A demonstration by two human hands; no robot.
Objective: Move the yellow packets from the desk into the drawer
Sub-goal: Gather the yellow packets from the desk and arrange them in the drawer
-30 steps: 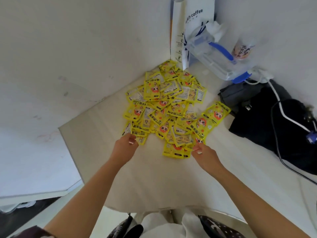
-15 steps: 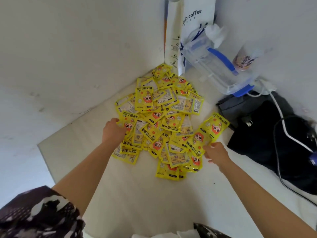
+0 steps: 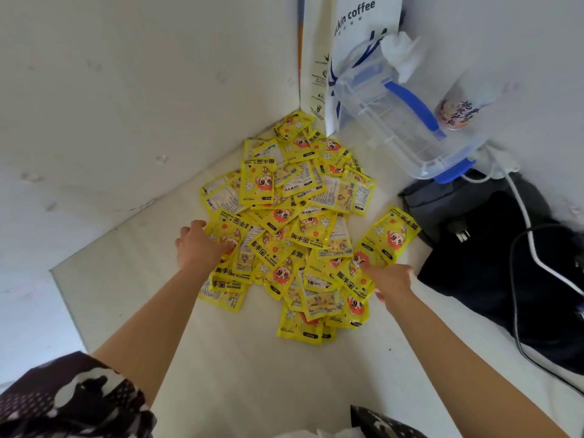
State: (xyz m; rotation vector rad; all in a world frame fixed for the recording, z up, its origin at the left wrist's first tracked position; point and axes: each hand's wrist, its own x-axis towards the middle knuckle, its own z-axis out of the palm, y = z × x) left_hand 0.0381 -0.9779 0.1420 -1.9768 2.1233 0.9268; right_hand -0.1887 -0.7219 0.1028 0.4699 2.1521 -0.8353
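Packets [image 3: 294,222] lie heaped toward the desk's [image 3: 252,374] far corner, none drawered yet. Left hand [image 3: 197,248] curls onto the pile's left edge, right hand [image 3: 390,281] pinches its right edge, seemingly to gather a bunch.

A pale desk [image 3: 252,374] is set into a white corner. A heap of yellow packets [image 3: 290,222] is spread over its middle. A paper bag [image 3: 347,42] and a clear lidded box [image 3: 395,121] are placed at the back, and black cloth [image 3: 505,279] with cables is laid at the right.
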